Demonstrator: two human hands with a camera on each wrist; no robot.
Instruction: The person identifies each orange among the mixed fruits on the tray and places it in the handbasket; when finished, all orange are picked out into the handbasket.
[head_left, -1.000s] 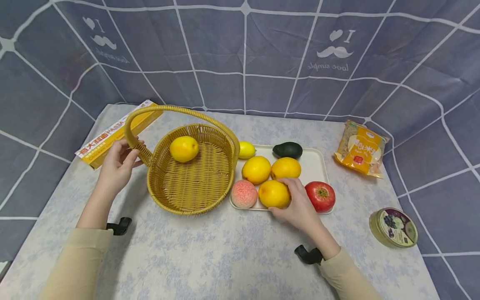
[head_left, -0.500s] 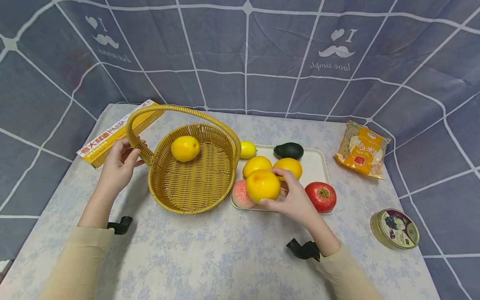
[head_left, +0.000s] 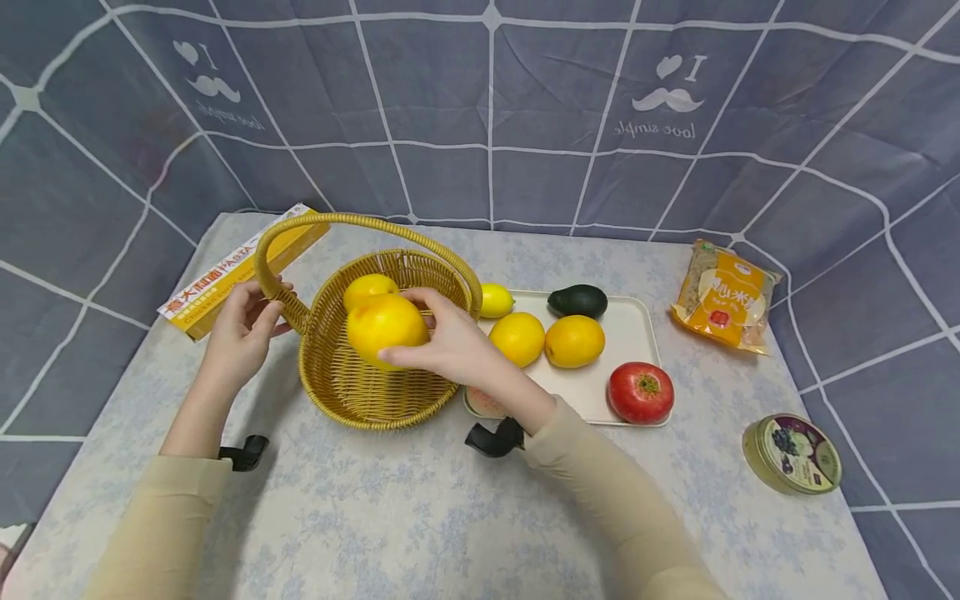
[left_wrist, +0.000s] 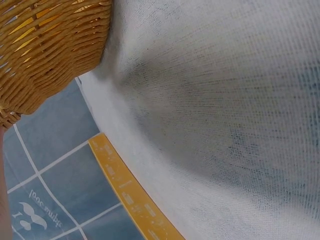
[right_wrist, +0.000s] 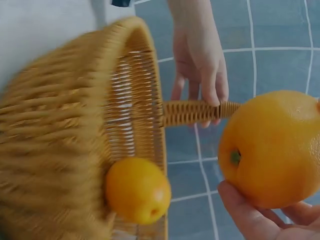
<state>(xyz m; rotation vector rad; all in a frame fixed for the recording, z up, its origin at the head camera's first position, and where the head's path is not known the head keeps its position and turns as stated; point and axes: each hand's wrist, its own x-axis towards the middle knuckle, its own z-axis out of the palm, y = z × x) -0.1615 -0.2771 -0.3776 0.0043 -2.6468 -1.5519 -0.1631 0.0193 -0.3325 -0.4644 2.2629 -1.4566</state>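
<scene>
In the head view, my left hand (head_left: 243, 333) grips the foot of the arched handle (head_left: 288, 308) on the left side of a wicker basket (head_left: 375, 392). My right hand (head_left: 457, 342) holds an orange (head_left: 386, 329) above the basket, fingers and thumb around its right side. Beneath and behind it, a second yellow-orange fruit (head_left: 367, 288) lies inside the basket, partly covered. The right wrist view has the held orange (right_wrist: 275, 150) close up with a green stem spot, fingertips below it, and the other fruit (right_wrist: 137, 190) in the basket.
Right of the basket is a white tray (head_left: 626, 325) bearing a lemon (head_left: 495, 301), an avocado (head_left: 577, 301), two yellow-orange fruits (head_left: 574, 341), a pomegranate (head_left: 641, 392) and a half-hidden peach (head_left: 483, 402). A pasta box (head_left: 240, 275), a grain bag (head_left: 723, 296) and a round tin (head_left: 792, 454) stand farther out.
My right hand has lifted the orange off the tray and carried it left over the basket. My left hand has stayed on the handle.
</scene>
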